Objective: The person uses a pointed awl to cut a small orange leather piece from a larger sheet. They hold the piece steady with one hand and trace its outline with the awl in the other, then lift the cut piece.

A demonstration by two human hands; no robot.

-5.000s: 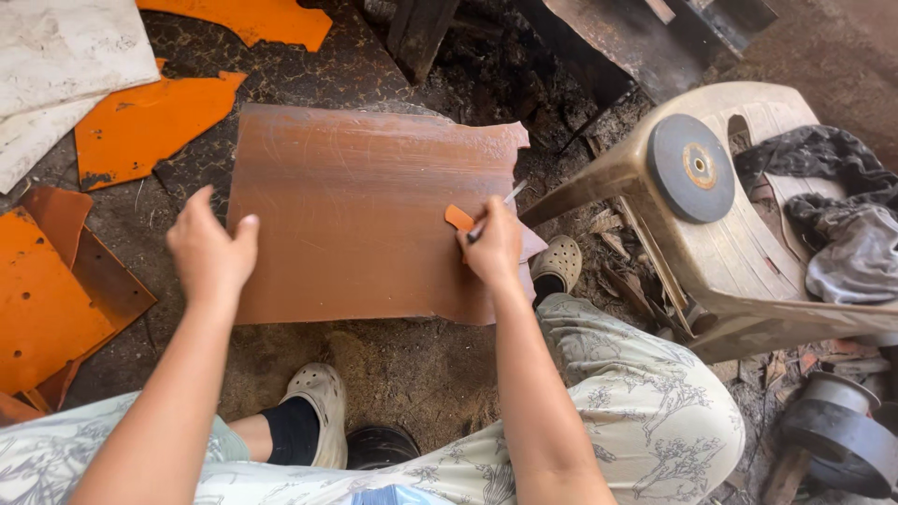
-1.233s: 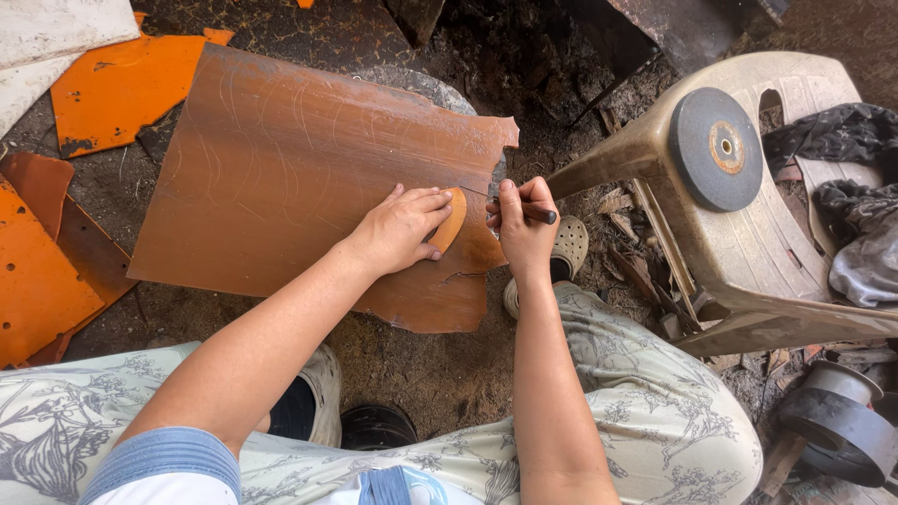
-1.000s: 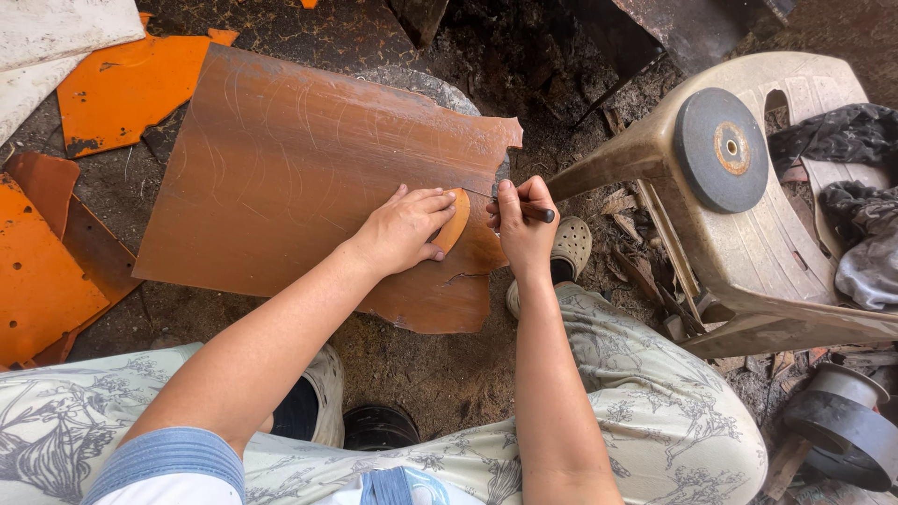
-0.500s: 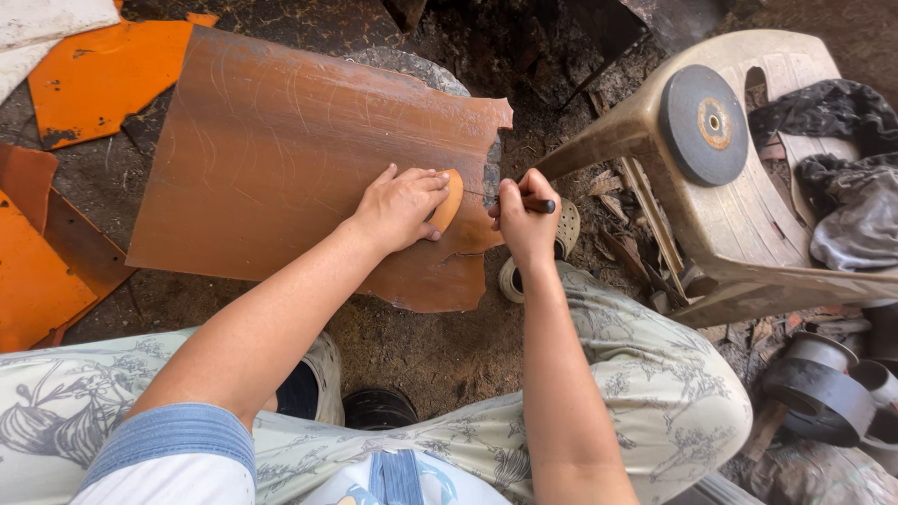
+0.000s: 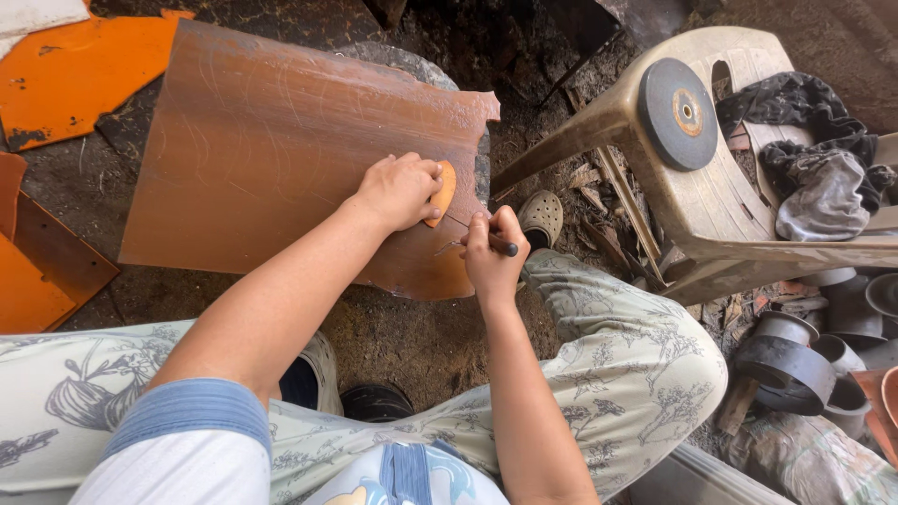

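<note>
A large rust-brown metal sheet [image 5: 281, 150] lies tilted in front of me over a round dark block. My left hand [image 5: 398, 189] presses a small orange oval template [image 5: 441, 192] flat against the sheet near its right edge. Just to the right, my right hand [image 5: 491, 254] is closed around a thin metal scriber [image 5: 482, 238], its point touching the sheet beside the template's lower edge.
Orange sheet offcuts [image 5: 65, 75] lie on the dirt floor at the left. A tipped beige plastic chair [image 5: 711, 206] at the right carries a grey grinding disc [image 5: 678, 112] and dark rags [image 5: 814, 168]. Round metal parts [image 5: 795, 360] sit at lower right. My patterned trouser legs fill the foreground.
Five seconds ago my left hand rested on the sheet's left side; it now holds the template down near the right edge. In the last second the hands barely shifted.
</note>
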